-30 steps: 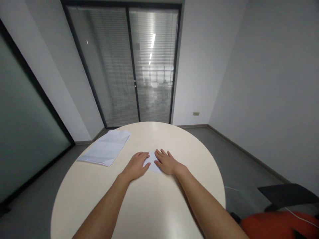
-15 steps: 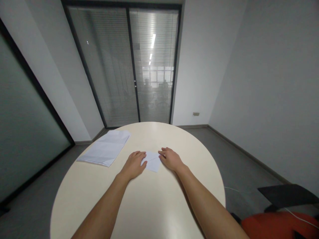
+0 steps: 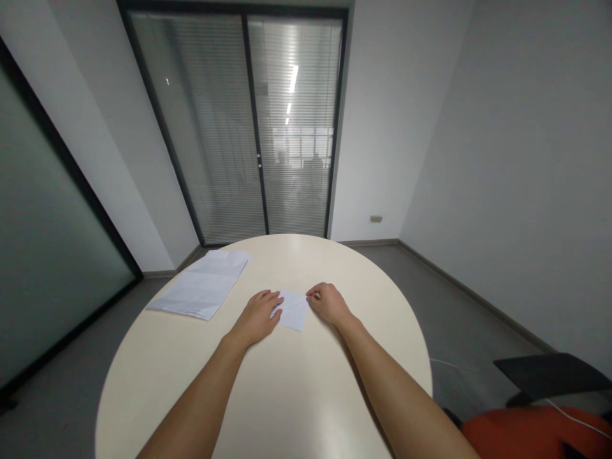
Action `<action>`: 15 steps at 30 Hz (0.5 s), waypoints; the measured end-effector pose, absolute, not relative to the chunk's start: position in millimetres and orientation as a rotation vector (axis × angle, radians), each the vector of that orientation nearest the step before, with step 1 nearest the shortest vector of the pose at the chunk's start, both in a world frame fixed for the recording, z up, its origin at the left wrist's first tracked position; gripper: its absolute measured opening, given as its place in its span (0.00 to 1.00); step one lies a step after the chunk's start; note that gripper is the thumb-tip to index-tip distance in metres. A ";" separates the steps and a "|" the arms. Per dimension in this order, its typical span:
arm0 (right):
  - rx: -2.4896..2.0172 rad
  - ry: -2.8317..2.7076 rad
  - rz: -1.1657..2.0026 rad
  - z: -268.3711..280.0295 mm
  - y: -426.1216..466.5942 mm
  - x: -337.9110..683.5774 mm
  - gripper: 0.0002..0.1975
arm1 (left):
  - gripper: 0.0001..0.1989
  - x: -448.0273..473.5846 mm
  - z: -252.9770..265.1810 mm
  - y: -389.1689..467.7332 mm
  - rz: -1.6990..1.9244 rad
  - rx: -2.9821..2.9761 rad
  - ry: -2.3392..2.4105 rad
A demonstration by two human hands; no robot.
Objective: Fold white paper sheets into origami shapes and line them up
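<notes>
A small piece of folded white paper (image 3: 294, 315) lies on the round table, with a crease or folded edge running across its upper part. My left hand (image 3: 257, 317) rests on its left side, fingers spread and palm down. At the paper's upper right corner, my right hand (image 3: 329, 303) has thumb and fingers pinched together on the edge. The fingertips partly cover that corner.
Larger white paper sheets (image 3: 203, 285) lie at the table's left far side. The cream table (image 3: 282, 401) has a curved edge. A red chair (image 3: 521, 435) with a black armrest (image 3: 549, 375) stands at the lower right. Beyond the table is a glass partition with blinds (image 3: 215, 140).
The fingers of my right hand have closed into a pinch at the paper's right corner. My left hand and the larger sheets have stayed in place.
</notes>
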State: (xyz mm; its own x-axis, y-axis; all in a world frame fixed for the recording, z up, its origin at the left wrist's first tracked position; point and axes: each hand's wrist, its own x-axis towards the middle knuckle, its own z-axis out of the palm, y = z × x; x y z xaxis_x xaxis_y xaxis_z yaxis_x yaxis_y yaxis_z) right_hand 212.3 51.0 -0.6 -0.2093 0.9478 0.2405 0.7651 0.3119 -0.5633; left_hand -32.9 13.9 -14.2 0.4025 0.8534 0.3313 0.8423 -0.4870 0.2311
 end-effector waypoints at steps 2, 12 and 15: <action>-1.510 -2.015 0.467 1.5 49.3 210.4 0.09 | 0.19 -32.8 -13.7 13.8 0.626 2.616 1.584; -1.470 -1.960 0.515 0.3 48.0 207.7 0.08 | 0.19 -33.4 -16.3 15.6 0.628 2.637 1.558; -1.382 -1.977 0.538 -3.5 50.8 209.3 0.10 | 0.19 -33.7 -16.7 15.8 0.637 2.644 1.541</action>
